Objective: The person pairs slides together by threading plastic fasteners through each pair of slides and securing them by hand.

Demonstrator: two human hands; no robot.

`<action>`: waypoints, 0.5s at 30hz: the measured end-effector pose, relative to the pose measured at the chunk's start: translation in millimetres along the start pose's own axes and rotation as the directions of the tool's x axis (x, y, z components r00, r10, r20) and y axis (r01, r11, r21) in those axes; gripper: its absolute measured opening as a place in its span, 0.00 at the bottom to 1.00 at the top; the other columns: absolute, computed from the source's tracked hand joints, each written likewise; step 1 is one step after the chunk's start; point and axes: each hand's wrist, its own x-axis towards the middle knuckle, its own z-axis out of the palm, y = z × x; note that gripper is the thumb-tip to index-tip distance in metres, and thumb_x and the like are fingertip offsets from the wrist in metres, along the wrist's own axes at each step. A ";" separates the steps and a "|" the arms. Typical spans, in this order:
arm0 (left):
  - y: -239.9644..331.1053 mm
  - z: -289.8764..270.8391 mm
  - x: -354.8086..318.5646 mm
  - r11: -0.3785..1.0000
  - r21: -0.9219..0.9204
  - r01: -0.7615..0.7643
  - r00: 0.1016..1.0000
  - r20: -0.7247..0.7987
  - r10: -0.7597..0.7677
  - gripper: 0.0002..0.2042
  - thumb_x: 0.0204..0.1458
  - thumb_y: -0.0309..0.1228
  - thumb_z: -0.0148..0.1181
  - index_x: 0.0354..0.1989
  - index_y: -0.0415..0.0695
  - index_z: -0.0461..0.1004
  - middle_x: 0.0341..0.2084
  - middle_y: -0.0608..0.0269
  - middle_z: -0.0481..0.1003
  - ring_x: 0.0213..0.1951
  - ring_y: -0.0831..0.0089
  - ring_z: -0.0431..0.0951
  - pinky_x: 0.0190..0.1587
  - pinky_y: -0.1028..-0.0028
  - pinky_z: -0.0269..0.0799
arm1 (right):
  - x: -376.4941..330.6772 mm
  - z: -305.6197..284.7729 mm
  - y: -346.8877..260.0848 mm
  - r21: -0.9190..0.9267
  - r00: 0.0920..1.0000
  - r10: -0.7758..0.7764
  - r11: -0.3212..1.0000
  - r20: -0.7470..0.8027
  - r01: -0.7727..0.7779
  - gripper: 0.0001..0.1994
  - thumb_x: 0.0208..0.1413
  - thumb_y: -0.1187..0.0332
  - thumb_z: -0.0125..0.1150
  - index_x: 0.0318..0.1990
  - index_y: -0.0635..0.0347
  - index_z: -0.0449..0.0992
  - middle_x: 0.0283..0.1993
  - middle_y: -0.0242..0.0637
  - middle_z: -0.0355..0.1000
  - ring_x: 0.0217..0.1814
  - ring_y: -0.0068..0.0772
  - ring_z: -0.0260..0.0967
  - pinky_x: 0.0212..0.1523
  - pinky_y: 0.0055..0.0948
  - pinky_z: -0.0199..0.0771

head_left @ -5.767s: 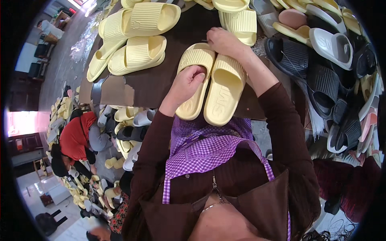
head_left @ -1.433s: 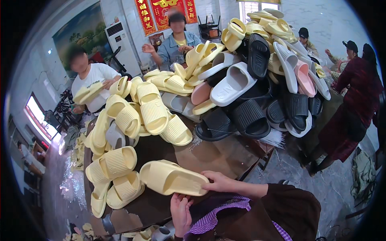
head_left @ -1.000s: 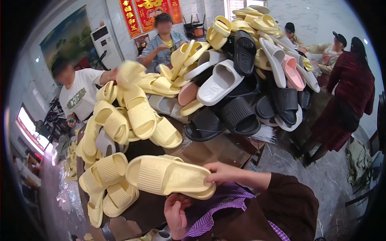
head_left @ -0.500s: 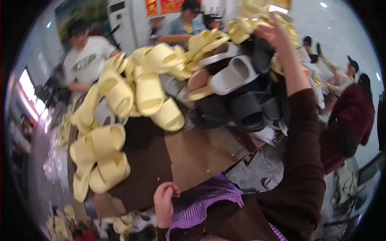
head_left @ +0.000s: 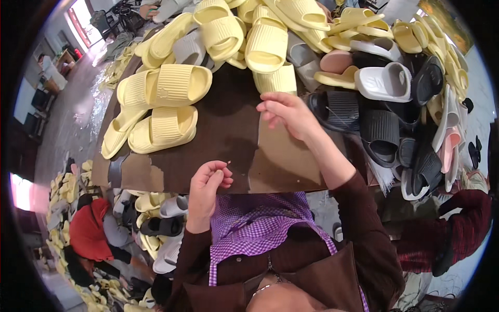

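Observation:
My left hand (head_left: 207,182) is over the table's near edge, thumb and fingertips pressed together; whatever small thing they may pinch I cannot make out. My right hand (head_left: 288,114) hangs over the table with loosely bent fingers and no object visible in it. Just beyond its fingertips lies a yellow ribbed slipper (head_left: 275,80) at the foot of the pile. A black slipper (head_left: 338,110) is close to its right. To the left of both hands, two yellow slippers, one upper (head_left: 182,83) and one lower (head_left: 163,130), lie by a third tilted one (head_left: 119,135).
A brown table (head_left: 218,119) carries a heap of yellow, grey, white (head_left: 384,83) and black slippers at the back and right. More slippers (head_left: 156,203) cover the floor at lower left, near a person in a red vest (head_left: 91,229). Someone in dark red (head_left: 462,229) is at right.
My right hand has come back from the far top of the pile to the middle of the table. My left hand stays pinched near the front edge. The view has tilted downward.

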 end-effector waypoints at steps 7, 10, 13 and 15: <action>-14.2 -10.6 -17.0 1.000 -0.017 0.023 0.998 -0.056 -0.024 0.09 0.56 0.23 0.47 0.43 0.37 0.69 0.31 0.60 0.74 0.31 0.76 0.75 0.34 0.78 0.70 | 72.4 37.0 27.6 0.275 0.988 0.153 0.951 -0.010 -0.144 0.21 0.55 0.63 0.58 0.51 0.68 0.66 0.37 0.37 0.71 0.31 0.25 0.69 0.27 0.26 0.75; -13.1 -11.6 -19.2 1.000 -0.005 0.026 0.996 -0.084 -0.026 0.09 0.56 0.24 0.47 0.43 0.37 0.69 0.31 0.60 0.74 0.31 0.76 0.74 0.34 0.78 0.71 | 85.5 77.9 23.1 0.108 0.983 0.161 0.979 0.091 -0.171 0.17 0.57 0.61 0.56 0.47 0.65 0.67 0.36 0.38 0.71 0.30 0.26 0.70 0.27 0.27 0.75; -14.0 -7.4 -26.5 0.999 0.025 0.023 0.995 -0.096 -0.021 0.09 0.56 0.24 0.47 0.44 0.37 0.69 0.31 0.60 0.74 0.31 0.75 0.74 0.34 0.78 0.71 | 106.5 102.6 34.7 0.206 0.979 0.169 0.960 0.113 -0.190 0.15 0.56 0.62 0.57 0.43 0.65 0.68 0.35 0.38 0.70 0.29 0.27 0.69 0.26 0.28 0.75; -12.7 -6.3 -29.2 0.997 0.071 0.023 0.997 -0.082 -0.017 0.09 0.56 0.24 0.47 0.44 0.37 0.69 0.31 0.60 0.74 0.31 0.75 0.74 0.34 0.78 0.71 | 118.0 108.7 39.6 0.255 0.978 0.169 0.947 0.121 -0.195 0.14 0.55 0.63 0.57 0.40 0.65 0.68 0.34 0.39 0.70 0.28 0.28 0.69 0.26 0.29 0.75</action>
